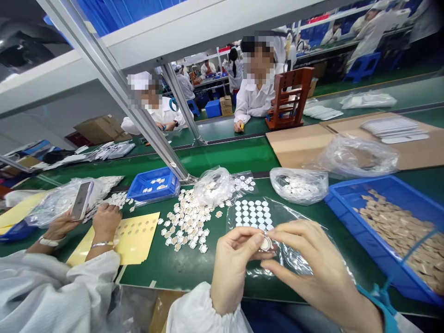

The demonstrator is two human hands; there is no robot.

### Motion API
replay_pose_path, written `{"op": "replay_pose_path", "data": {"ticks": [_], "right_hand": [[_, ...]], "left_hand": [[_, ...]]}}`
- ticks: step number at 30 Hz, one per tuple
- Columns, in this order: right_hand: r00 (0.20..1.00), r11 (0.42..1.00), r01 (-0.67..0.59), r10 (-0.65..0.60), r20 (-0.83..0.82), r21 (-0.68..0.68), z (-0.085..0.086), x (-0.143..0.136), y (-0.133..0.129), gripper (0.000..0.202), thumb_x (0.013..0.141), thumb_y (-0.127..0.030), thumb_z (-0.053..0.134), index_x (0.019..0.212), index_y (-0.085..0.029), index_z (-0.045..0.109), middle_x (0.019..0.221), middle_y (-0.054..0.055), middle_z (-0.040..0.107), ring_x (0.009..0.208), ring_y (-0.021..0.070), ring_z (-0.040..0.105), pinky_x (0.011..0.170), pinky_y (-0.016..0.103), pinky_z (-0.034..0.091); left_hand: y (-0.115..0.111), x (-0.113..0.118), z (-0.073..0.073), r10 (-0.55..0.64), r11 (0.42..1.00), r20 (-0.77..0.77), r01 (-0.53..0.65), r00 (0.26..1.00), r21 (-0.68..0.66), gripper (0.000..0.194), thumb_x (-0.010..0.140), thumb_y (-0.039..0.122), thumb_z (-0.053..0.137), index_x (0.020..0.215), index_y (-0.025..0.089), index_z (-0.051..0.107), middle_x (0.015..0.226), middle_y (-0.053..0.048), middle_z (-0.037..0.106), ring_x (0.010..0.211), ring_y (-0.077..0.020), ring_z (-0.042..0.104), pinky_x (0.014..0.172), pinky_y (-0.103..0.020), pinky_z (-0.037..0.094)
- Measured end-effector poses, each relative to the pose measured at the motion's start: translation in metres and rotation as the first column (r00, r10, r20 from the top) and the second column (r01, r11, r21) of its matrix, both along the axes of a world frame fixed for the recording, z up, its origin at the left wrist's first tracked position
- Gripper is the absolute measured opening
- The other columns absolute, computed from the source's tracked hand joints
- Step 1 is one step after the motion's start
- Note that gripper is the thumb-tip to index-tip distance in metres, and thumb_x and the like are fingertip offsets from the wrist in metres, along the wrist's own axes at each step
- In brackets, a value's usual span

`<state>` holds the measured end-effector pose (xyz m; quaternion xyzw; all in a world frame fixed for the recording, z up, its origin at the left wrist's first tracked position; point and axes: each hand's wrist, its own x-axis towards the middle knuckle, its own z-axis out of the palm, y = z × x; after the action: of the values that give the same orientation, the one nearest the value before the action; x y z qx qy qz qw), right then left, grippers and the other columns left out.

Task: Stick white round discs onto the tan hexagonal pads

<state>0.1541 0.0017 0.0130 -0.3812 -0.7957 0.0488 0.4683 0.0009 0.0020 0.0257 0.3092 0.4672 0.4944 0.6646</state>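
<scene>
Above a clear, crinkled plastic sheet (294,259) bearing rows of round white discs (250,214), the left hand (229,263) pinches a small, round, white-rimmed piece (266,244), the right hand (317,259) is spread open at its edge, and a blue rectangular plastic tray (347,222) stands right of the sheet.

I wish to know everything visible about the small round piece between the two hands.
The small round piece looks whitish, with a disc-like centre inside a ring-shaped rim; finer details and its material cannot be told. Its face is turned roughly toward the camera. The left hand pinches it between thumb and forefinger; the right hand is close to its upper edge, contact unclear. It is held above the clear plastic sheet.
</scene>
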Motion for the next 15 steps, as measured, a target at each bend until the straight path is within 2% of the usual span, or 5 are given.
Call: {"op": "replay_pose_path", "data": {"ticks": [3, 7, 11, 15], "right_hand": [[0.999, 0.999, 0.033, -0.033, 0.005, -0.023, -0.003, -0.006, 0.001, 0.017, 0.083, -0.016, 0.062, 0.100, -0.019, 0.060, 0.088, 0.003, 0.065, 0.081, 0.0153, 0.060, 0.075, 0.034, 0.043], [0.998, 0.998, -0.008, 0.004, -0.067, -0.060, -0.006, -0.006, 0.004, 0.012, 0.083, -0.014, 0.061, 0.094, -0.019, 0.059, 0.085, 0.002, 0.066, 0.079, 0.0148, 0.060, 0.074, 0.034, 0.043], [0.989, 0.992, -0.043, 0.026, -0.142, -0.117, -0.008, -0.005, 0.005, 0.014, 0.080, -0.015, 0.064, 0.092, -0.020, 0.058, 0.085, 0.003, 0.065, 0.082, 0.0169, 0.060, 0.074, 0.035, 0.046], [0.978, 0.980, -0.125, 0.095, -0.188, -0.154, -0.006, -0.005, 0.004, 0.014, 0.080, -0.018, 0.065, 0.093, -0.021, 0.060, 0.085, 0.002, 0.065, 0.082, 0.0174, 0.060, 0.074, 0.035, 0.049]], "left_hand": [[-0.001, 0.001, -0.001, 0.005, 0.999, -0.026, -0.004, 1.000, 0.033, 0.018, 0.074, 0.027, 0.073, 0.077, 0.012, 0.064, 0.070, -0.005, 0.072, 0.071, -0.0186, 0.070, 0.064, -0.025, 0.056], [-0.003, 0.000, -0.004, -0.068, 0.997, 0.049, 0.069, 0.996, -0.016, 0.023, 0.075, 0.032, 0.072, 0.072, 0.013, 0.058, 0.067, -0.006, 0.072, 0.071, -0.0208, 0.071, 0.064, -0.028, 0.056], [-0.002, -0.004, -0.007, -0.175, 0.982, 0.196, 0.185, 0.965, -0.031, 0.029, 0.078, 0.039, 0.068, 0.071, 0.013, 0.056, 0.073, -0.010, 0.073, 0.075, -0.0219, 0.071, 0.066, -0.029, 0.056], [0.003, -0.011, -0.013, -0.279, 0.944, 0.384, 0.326, 0.880, -0.061, 0.027, 0.071, 0.032, 0.076, 0.073, 0.013, 0.057, 0.076, -0.010, 0.074, 0.081, -0.0218, 0.072, 0.071, -0.027, 0.055]]}}
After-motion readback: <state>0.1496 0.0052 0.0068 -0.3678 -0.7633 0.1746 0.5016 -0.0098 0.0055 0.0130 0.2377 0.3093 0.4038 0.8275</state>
